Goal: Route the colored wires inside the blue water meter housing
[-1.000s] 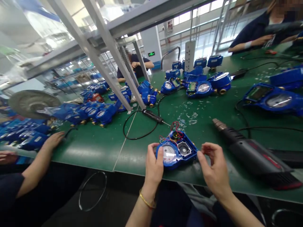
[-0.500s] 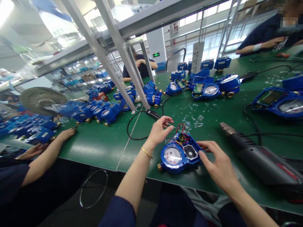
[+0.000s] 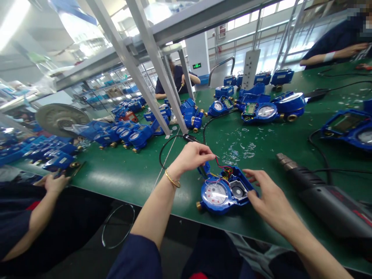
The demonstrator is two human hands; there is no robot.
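Observation:
An open blue water meter with a white dial, a black round part and red and yellow wires lies near the green table's front edge. My left hand is just behind the meter, closed around a black soldering iron; its thin tip pokes out toward the wires. My right hand grips the meter's right edge with thumb and fingers.
A black heat gun lies to the right with its cable. Several blue meters stand farther back and in rows at the left. Slanted metal frame posts rise mid-table. A co-worker's hand is at the left edge; other people sit beyond.
My left hand left the meter, reached back to the soldering iron and now holds it over the wires. My right hand moved onto the meter's right edge.

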